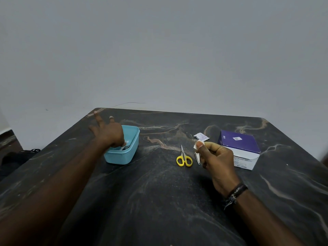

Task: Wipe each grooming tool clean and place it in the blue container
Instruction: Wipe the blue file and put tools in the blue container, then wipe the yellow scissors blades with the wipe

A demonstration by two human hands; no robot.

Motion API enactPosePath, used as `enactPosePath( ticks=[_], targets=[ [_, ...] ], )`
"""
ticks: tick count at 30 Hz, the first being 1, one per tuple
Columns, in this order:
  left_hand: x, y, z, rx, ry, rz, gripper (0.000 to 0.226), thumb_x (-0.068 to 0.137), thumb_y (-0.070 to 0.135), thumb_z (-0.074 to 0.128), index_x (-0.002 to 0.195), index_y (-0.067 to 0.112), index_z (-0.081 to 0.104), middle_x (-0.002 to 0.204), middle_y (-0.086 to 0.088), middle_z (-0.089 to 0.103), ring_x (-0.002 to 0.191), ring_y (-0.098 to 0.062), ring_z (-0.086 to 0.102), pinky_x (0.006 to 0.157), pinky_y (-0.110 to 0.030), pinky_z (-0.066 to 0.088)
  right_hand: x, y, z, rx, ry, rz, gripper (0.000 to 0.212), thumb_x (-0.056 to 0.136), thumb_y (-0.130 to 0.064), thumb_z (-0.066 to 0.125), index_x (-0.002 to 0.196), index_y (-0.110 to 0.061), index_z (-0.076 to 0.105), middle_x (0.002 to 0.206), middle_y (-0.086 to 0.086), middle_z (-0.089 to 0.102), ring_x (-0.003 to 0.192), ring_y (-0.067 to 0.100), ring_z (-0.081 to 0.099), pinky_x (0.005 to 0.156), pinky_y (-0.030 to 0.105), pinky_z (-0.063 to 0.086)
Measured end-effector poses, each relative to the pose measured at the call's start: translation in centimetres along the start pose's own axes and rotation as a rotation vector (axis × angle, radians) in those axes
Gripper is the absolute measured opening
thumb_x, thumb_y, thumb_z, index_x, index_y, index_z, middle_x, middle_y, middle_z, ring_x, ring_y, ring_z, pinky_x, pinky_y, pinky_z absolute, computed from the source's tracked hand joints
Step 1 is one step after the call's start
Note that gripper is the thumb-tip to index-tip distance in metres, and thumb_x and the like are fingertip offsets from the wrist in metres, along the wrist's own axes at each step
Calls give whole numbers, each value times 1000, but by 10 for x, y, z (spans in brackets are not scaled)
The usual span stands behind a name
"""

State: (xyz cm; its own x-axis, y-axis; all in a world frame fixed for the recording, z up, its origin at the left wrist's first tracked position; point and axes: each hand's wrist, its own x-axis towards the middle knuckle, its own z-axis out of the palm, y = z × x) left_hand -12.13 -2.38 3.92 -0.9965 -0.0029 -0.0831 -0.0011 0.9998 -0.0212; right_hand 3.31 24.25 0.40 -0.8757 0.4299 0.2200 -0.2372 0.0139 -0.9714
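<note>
Our right hand [217, 163] pinches the white wipe [195, 146] while left fingers [122, 143] lower a tool, mostly hidden, gently into the blue container [124, 153].

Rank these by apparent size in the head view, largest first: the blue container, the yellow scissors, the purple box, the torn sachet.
1. purple box
2. blue container, close to the box in size
3. yellow scissors
4. torn sachet

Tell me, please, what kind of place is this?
Probably a room in a home, though nothing settles it. A dark marble-patterned table stands against a bare grey wall, and on it lie a box of alcohol wipes, yellow-handled scissors and a blue container.
</note>
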Motion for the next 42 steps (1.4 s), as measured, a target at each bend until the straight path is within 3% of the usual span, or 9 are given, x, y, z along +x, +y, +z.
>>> enactPosePath(
  ticks=[7,12,15,18,21,24,30,37,42],
  targets=[
    [-21,7,-9,21,142,-5,43,80,49,71,115,23,69,161,-15,13,141,-51,-22,107,-75,10,2,0,-1,-3,5,-8,17,91,-18,64,84,-4,71,45,-11,54,42,3,38,43,14,34],
    [-59,32,-21,-142,725,130,12,84,32,68,90,24,76,144,-15,45,144,-49,2,110,-65,18,3,1,0,28,9,-13,17,92,-18,64,81,-8,73,56,-2,57,46,6,37,45,16,33],
    [-87,62,-15,-432,934,442,9,83,11,66,82,12,75,114,-14,66,124,-39,46,97,-52,42,4,2,-1,18,12,-18,16,91,-18,65,84,-8,74,62,4,58,49,8,36,45,18,34],
    [-104,98,-1,-587,680,510,12,87,15,61,84,12,71,83,-5,68,78,-23,61,71,-40,53,4,1,-3,19,2,-34,18,92,-17,63,82,-7,73,65,12,53,48,9,36,45,18,33],
    [-99,126,21,-496,338,398,11,89,21,64,86,12,70,82,-5,68,75,-20,63,69,-34,54,4,1,-4,26,13,-33,18,93,-16,62,80,-7,72,69,15,55,48,8,37,45,18,33],
    [-92,138,30,-448,156,341,16,85,21,68,80,8,60,79,-7,63,74,-21,62,64,-33,53,5,2,-4,15,31,-31,18,93,-17,63,80,-8,72,67,9,58,47,6,39,46,18,35],
    [-92,145,21,-451,36,320,19,86,23,67,90,8,56,86,-13,69,68,-28,72,67,-39,62,5,7,-2,-47,-1,-53,18,93,-17,63,83,-5,72,53,-13,59,45,-2,46,47,9,36],
    [-96,146,13,-451,-72,298,31,87,15,66,113,1,58,73,-7,57,63,-26,73,64,-36,62,5,5,-3,-46,12,-53,18,92,-18,64,81,-6,72,50,-13,58,44,-1,42,44,12,34],
    [-96,140,13,-451,-25,328,23,88,12,63,106,-2,59,78,-10,59,65,-28,72,64,-37,62,5,4,-5,-36,2,-48,17,92,-17,64,84,-5,73,52,-11,59,45,-1,43,46,12,35]
  ],
)
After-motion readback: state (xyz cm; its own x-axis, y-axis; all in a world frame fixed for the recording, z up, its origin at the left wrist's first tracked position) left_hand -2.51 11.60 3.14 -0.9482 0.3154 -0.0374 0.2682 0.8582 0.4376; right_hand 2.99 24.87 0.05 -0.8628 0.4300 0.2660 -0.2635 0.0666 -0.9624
